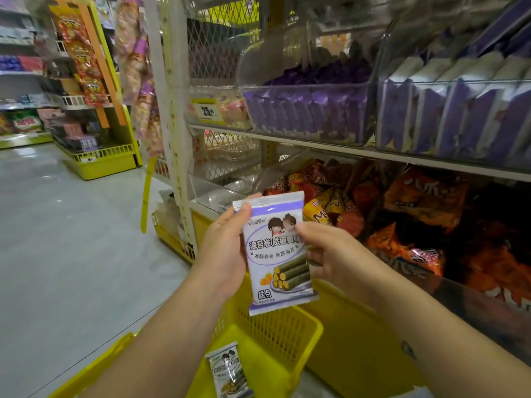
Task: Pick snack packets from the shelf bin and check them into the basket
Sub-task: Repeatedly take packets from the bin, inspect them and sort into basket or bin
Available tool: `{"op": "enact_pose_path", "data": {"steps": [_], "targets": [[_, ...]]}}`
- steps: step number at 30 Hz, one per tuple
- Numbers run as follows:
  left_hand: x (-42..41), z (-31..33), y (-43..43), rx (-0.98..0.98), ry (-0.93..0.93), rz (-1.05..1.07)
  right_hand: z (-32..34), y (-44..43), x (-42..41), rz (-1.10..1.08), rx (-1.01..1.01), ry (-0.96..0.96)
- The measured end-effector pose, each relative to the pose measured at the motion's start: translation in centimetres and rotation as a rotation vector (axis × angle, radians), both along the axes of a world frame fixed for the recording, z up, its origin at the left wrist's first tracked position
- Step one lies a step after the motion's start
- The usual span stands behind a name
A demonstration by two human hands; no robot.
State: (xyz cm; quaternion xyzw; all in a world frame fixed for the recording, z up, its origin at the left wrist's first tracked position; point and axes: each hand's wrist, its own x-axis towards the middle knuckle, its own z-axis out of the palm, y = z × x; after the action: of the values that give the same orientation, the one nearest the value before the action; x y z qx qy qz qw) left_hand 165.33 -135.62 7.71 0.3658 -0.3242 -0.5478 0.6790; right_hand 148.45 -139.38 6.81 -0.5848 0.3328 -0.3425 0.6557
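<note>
While the snack packet (275, 254) stands upright in front of me, printed face toward the camera, I have it between both hands. My left hand (221, 254) wraps its left edge with the thumb over the top corner, and my right hand (330, 254) pinches the right edge at mid-height. It hangs just above the yellow basket (313, 326), where a second packet (228, 369) of the same print lies on the bottom.

I judge this to be the checking step, ahead of the drop. To do it well I would hold the face flat and steady enough to read and go easy with the right-hand pinch so the foil does not crease. Then I would loosen the right hand first and lower with the left, so it lands beside the other packet. The clear shelf bin (307, 110) of purple packets sits higher up, well apart from my hands.
</note>
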Motion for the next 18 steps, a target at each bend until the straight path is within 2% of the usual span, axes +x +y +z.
{"op": "enact_pose_path", "data": {"steps": [2,4,7,11,13,18], "targets": [[0.6,0.5,-0.1,0.008,0.049,-0.006,-0.1,0.0,-0.8,0.187,0.052,0.100],[1.0,0.6,-0.1,0.023,0.071,-0.012,0.0,0.2,-1.2,0.266,0.136,0.104],[1.4,0.3,0.0,0.088,-0.014,-0.086,0.2,0.5,-1.0,0.194,0.173,0.069],[2.0,-0.2,1.0,0.137,-0.312,-0.350,0.3,0.4,-0.7,0.035,0.161,-0.007],[2.1,-0.7,1.2,0.119,-0.382,-0.427,0.5,0.4,-0.8,-0.013,0.154,-0.030],[2.1,-1.4,1.0,0.008,-0.433,-0.383,0.8,0.4,-0.7,-0.043,0.133,-0.081]]}}
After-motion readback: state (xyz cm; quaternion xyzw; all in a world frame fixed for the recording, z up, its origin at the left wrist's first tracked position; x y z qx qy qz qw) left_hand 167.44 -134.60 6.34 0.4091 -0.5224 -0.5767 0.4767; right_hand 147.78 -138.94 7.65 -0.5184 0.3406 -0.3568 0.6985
